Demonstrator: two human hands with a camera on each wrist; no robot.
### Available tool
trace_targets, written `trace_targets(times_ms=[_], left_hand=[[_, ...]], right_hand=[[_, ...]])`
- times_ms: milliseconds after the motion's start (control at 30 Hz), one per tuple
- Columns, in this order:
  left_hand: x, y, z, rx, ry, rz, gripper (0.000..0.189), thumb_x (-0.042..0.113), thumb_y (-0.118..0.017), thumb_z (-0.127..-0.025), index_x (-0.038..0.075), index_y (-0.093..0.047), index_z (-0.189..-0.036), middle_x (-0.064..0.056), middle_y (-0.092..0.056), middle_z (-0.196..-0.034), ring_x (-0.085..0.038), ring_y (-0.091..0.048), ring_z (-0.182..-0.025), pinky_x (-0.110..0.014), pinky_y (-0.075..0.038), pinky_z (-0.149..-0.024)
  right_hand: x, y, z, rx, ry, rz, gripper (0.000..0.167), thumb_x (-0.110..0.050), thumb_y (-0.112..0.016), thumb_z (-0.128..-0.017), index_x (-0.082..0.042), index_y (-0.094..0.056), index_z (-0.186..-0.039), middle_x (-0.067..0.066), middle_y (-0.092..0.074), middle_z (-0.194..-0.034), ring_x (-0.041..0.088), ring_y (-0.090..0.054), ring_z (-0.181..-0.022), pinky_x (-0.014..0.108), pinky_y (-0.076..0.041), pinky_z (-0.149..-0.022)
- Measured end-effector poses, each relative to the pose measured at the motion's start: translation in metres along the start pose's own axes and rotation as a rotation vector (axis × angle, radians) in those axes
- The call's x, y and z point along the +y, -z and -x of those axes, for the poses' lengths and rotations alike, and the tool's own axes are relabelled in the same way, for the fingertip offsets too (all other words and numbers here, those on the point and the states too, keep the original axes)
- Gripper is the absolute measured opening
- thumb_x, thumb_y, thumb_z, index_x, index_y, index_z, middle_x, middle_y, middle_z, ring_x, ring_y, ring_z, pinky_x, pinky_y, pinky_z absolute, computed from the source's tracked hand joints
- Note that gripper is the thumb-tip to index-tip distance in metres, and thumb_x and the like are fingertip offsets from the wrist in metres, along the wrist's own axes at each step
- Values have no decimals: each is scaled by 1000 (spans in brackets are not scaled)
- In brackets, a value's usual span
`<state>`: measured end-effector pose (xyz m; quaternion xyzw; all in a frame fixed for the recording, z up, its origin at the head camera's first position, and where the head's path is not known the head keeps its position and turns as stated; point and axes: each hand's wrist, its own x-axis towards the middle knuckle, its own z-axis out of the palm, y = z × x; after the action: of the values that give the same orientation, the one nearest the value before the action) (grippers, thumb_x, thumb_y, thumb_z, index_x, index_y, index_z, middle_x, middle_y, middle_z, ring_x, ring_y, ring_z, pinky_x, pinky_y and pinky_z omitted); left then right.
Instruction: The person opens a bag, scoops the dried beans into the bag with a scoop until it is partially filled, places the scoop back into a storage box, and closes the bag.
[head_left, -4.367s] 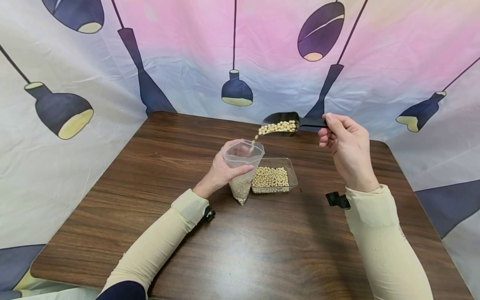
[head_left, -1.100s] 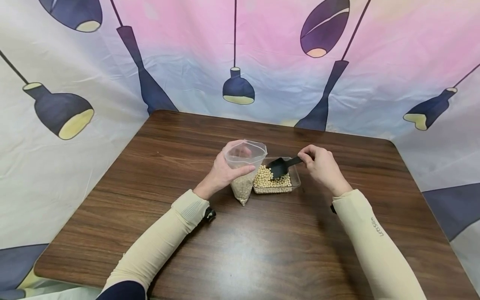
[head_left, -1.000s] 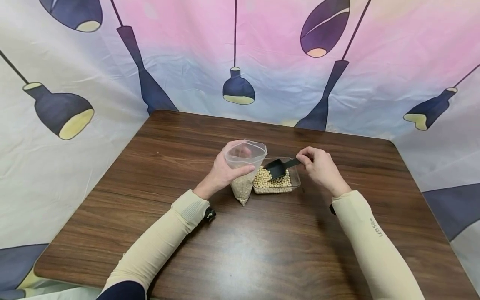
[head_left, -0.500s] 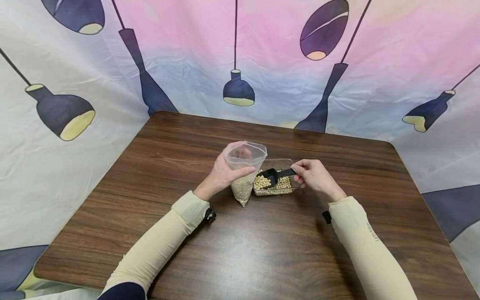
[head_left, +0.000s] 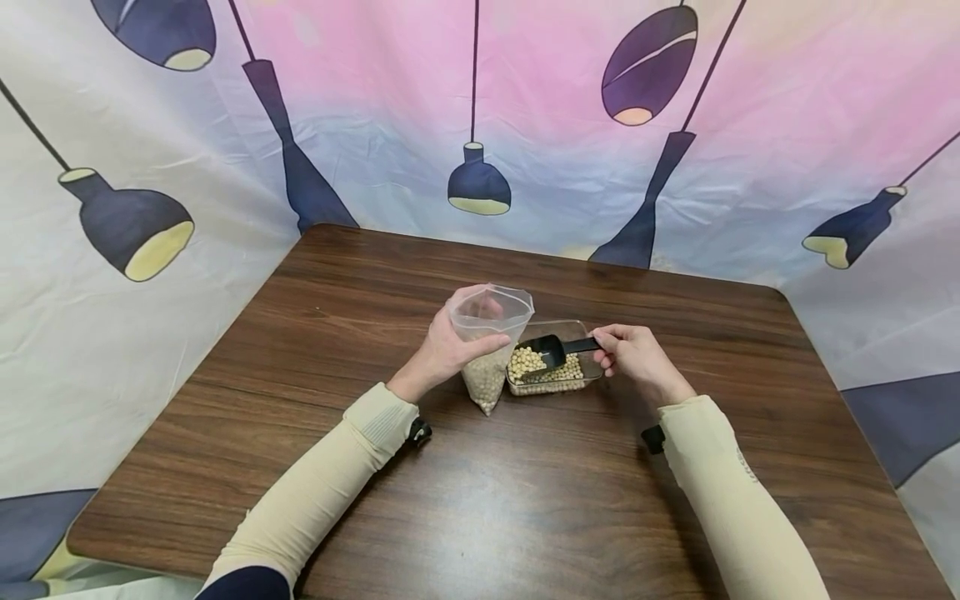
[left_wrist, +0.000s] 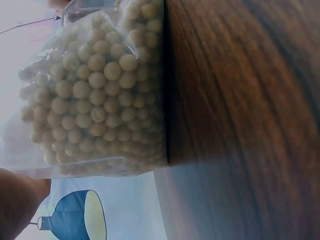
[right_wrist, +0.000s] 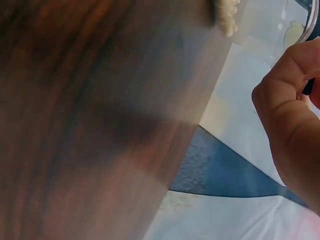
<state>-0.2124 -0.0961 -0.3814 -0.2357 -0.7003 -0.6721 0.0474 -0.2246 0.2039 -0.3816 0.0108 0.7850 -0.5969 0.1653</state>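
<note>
My left hand holds a clear plastic bag upright, thumb across its front, with the mouth spread wide. Pale round soybeans fill the bag's lower part in the left wrist view. Its bottom appears to rest on the table. Just right of the bag, a clear rectangular container holds more soybeans. My right hand pinches the handle of a black scoop, whose bowl is down in the container with beans at its mouth. In the right wrist view, the hand hides most of the handle.
A brown wood-grain table lies beneath everything. Its back edge meets a hanging cloth printed with lamps. Black wrist cameras sit at both cuffs, one by the left sleeve and one by the right sleeve.
Earlier the scoop was raised, tipping beans into the bag. My right hand then lowered it into the container, moved it left through the beans, and lately slightly right. My left hand stays put.
</note>
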Motion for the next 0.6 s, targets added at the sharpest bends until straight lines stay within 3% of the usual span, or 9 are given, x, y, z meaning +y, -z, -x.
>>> trace_targets(times_ms=[200,333,467,600], left_hand=[[-4,1,1,-1,-31,7,67,1,-79,-78,11,-48,-137,-17,-61,-114,-30,-59,-107,-40,-51,-87],[-2,1,2,0,-3,13,67,-2,-78,-78,10,-47,-137,-19,-60,-115,-29,-59,-108,-37,-51,-87],[-1,0,1,1,24,15,68,-7,-75,-78,5,-45,-138,-23,-59,-117,-32,-58,-108,-35,-50,-88],[0,0,0,4,13,9,69,-9,-74,-78,1,-44,-138,-28,-58,-116,-36,-58,-106,-36,-48,-89]], right_hand=[[9,10,-1,-19,-26,-92,38,-21,-42,-105,8,-47,-129,3,-55,-79,10,-48,-66,24,-46,-61],[7,14,3,-11,-31,-192,41,-24,-41,-105,6,-44,-133,2,-55,-79,10,-48,-67,23,-46,-62],[0,17,7,14,-24,-327,37,-26,-43,-105,1,-45,-130,1,-55,-78,9,-48,-66,22,-46,-61],[-11,19,12,39,17,-454,34,-26,-48,-102,-1,-48,-124,1,-56,-76,8,-50,-64,21,-47,-58]])
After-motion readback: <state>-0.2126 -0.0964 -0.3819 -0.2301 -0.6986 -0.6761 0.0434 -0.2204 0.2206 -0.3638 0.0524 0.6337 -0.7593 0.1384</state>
